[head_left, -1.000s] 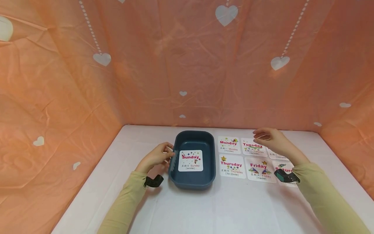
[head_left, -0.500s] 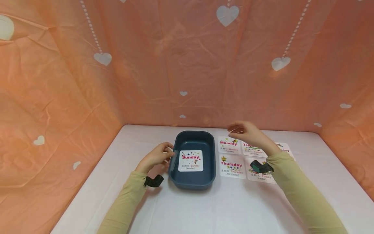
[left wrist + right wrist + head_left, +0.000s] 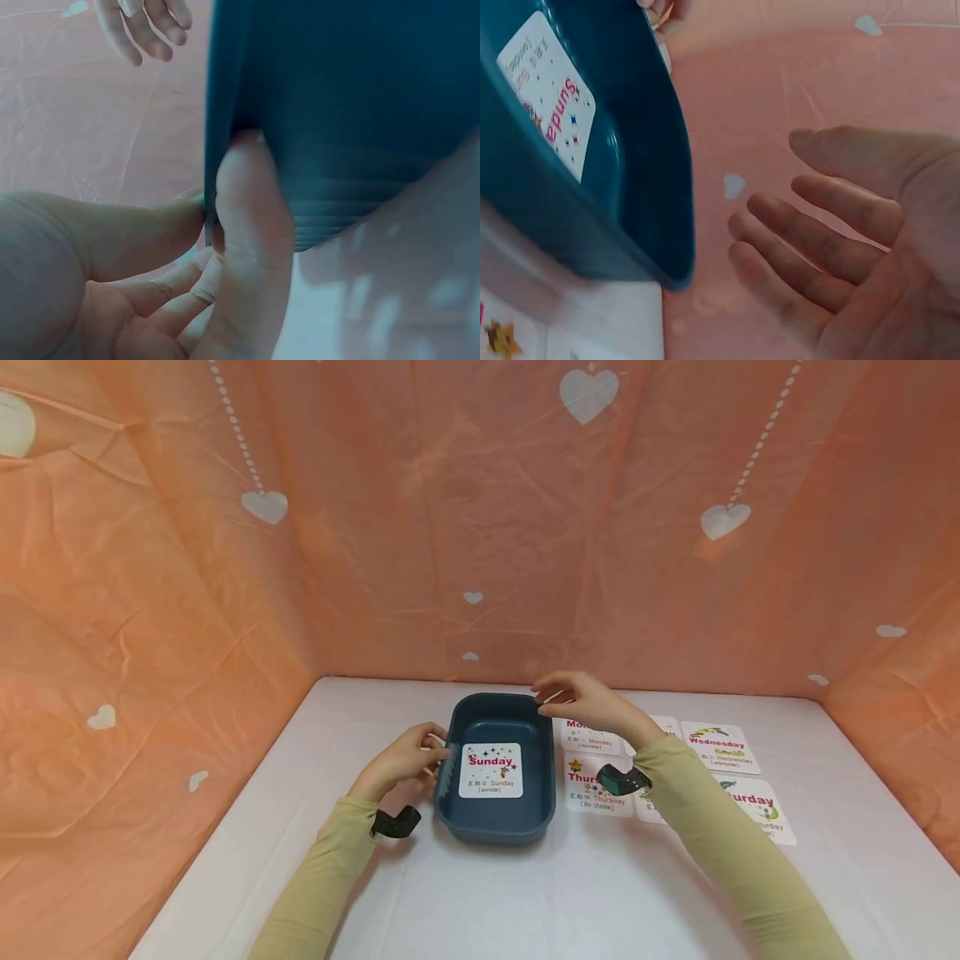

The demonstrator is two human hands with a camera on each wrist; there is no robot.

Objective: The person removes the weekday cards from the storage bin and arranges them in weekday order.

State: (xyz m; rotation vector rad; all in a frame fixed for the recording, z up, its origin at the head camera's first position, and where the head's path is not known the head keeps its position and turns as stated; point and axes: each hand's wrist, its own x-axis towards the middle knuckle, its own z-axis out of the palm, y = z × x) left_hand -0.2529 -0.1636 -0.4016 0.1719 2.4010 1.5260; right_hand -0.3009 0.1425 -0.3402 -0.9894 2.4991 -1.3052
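Note:
A dark blue plastic basin (image 3: 534, 802) stands on the white table with a Sunday word card (image 3: 491, 772) lying face up on its floor. My left hand (image 3: 408, 762) pinches the basin's left wall; in the left wrist view the thumb and index finger close on either side of the wall (image 3: 337, 90). Over the basin's far right corner hovers my right hand (image 3: 588, 702), fingers loosely bent. Nothing lies between those fingers in the right wrist view, where the hand (image 3: 840, 247) is apart from the rim. Right of the basin, the Monday card (image 3: 588, 743) lies partly under that hand.
More day cards lie in two rows at the right: Thursday (image 3: 588, 802), Wednesday (image 3: 720, 747) and Saturday (image 3: 776, 818) show, others partly covered by my right arm. An orange curtain (image 3: 420, 543) with white hearts rises behind the table and at both sides.
My right hand has swept left from above the Tuesday card, past Monday, to the basin's far right corner, uncovering Wednesday and Saturday. The left hand and basin stay put.

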